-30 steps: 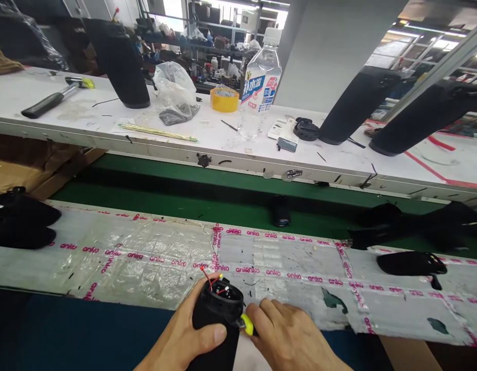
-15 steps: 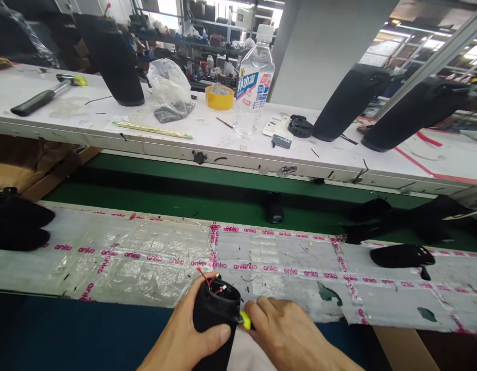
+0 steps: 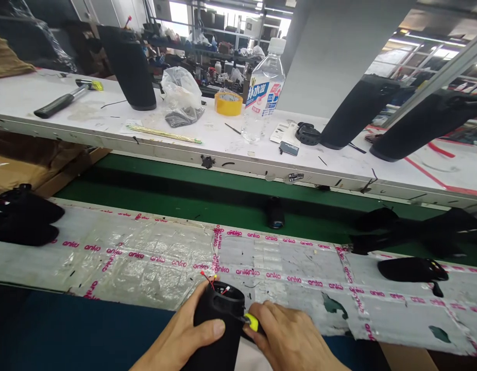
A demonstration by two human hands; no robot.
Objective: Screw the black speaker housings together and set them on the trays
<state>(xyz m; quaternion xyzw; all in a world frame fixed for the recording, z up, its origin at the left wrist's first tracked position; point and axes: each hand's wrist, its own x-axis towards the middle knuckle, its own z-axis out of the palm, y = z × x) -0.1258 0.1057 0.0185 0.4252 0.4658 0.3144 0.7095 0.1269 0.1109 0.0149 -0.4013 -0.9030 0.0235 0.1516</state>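
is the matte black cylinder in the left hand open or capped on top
Open: the matte black cylinder shows a hollow top with thin red wires emerging.

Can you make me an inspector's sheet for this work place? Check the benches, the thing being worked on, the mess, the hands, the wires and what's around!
Surface: lower bench covered in plastic sheeting and pink-lettered tape, with torn holes toward the right.
Job's things: black shell, open end up; yellow-ended tool at its side, just below the rim.
Clutter: hammer, plastic bag, tape roll and bottle on the white bench.
Hands: left hand around the shell; right hand gripping the tool.
Cables: red wire poking from the shell's top.
Surroundings: grey pillar behind the white bench.
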